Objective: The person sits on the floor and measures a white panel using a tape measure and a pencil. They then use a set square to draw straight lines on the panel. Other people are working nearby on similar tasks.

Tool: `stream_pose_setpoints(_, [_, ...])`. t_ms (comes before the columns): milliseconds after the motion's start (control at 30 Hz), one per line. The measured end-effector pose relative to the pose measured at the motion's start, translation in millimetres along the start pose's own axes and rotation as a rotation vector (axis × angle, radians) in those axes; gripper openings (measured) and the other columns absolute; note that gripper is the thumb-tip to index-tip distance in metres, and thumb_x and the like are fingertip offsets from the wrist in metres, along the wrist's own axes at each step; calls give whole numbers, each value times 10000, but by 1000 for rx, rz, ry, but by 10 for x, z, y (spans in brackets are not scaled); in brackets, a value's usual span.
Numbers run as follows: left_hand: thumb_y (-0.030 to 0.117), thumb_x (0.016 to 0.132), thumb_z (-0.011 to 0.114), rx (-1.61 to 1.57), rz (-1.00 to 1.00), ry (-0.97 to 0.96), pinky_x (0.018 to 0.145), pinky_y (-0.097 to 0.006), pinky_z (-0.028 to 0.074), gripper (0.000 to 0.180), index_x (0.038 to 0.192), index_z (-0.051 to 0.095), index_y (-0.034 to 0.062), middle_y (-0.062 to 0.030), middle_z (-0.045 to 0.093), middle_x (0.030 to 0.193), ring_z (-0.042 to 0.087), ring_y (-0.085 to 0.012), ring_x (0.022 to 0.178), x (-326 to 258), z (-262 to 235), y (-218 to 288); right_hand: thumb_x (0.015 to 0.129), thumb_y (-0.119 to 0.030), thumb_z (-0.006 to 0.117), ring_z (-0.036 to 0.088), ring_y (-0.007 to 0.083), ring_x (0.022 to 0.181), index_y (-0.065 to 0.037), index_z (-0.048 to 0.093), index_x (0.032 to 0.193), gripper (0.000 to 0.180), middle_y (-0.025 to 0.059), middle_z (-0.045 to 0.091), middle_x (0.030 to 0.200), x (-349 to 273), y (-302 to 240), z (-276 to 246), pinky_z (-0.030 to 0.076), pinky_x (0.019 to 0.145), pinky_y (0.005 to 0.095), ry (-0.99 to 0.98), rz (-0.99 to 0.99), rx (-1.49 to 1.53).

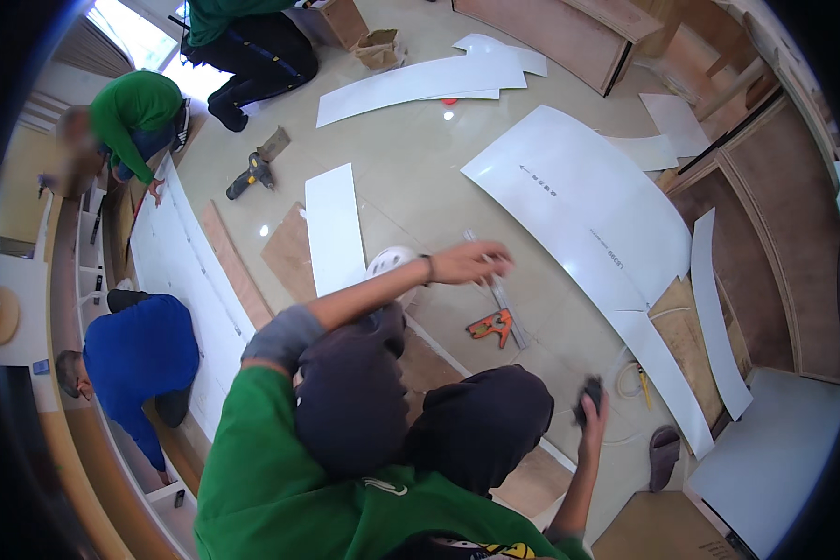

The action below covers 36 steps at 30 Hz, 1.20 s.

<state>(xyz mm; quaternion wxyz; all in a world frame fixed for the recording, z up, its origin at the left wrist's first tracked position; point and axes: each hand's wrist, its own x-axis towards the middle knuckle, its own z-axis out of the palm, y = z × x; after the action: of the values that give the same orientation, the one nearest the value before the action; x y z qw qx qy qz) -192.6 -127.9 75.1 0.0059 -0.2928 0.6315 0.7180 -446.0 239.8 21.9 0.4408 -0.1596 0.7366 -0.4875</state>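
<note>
My left hand (476,263) reaches across in front of my knees, fingers loosely apart and slightly blurred, with nothing seen in it. Beneath it, a thin metal strip (502,301) lies on the floor. An orange and black clamp-like tool (491,327) rests at the strip's near end. Off to the right, my right hand (595,416) is closed around a small dark object (588,397), too blurred to name. A large white panel (588,205) with printed marks lies beyond my hands. Partly hidden behind my left forearm is a white rounded object (392,259).
Several white offcuts (420,86) lie across the tiled floor, with a cordless drill (250,177) to the left. A yellow-handled tool (645,386) and a brown slipper (664,457) are at right. A co-worker in blue (145,364) bends by a long white panel (182,252); others in green (138,110) crouch beyond.
</note>
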Motion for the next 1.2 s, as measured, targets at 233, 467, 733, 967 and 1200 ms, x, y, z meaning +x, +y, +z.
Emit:
stream_pose_setpoints(233, [381,947,659,-63,-71,-133,761,-284,550,416,1165,586,34,-58,632,997,644,-122,858,406,185,-77,832,-427,747,568,123,742,-28,568,1194,567,45,612,891,954,-1365,1384,438,621,258,-562,-66,-262])
stream_pose_setpoints(467, [326,925,692,-234,-125,-142,661,-227,449,271,1021,621,82,19,601,883,592,-69,797,284,-445,-24,833,-481,733,579,121,742,-29,619,1108,542,43,626,880,1109,-2188,1915,454,628,271,-659,-151,-567])
stream_pose_setpoints(733, [280,940,644,-524,231,325,809,-286,486,226,1093,622,116,16,626,1011,590,-90,910,-63,-2698,81,838,-400,736,591,159,875,-46,583,1231,551,98,636,1012,1290,-2050,1164,480,760,308,-527,101,-683])
stream_pose_setpoints(967, [158,978,615,-878,467,913,790,-233,490,131,1086,632,85,8,641,1011,603,-107,886,-1594,-5726,-1480,749,-232,704,564,261,1039,-104,596,1324,598,132,575,1129,904,-3306,920,436,948,346,-439,78,-975])
stream_pose_setpoints(1200, [119,989,590,-618,289,949,769,-214,539,173,1157,584,79,13,616,969,618,-79,789,-2392,-5180,-1913,725,-75,644,621,294,905,-32,660,1156,434,150,638,935,1406,-4888,1764,482,860,395,-245,-244,-1431])
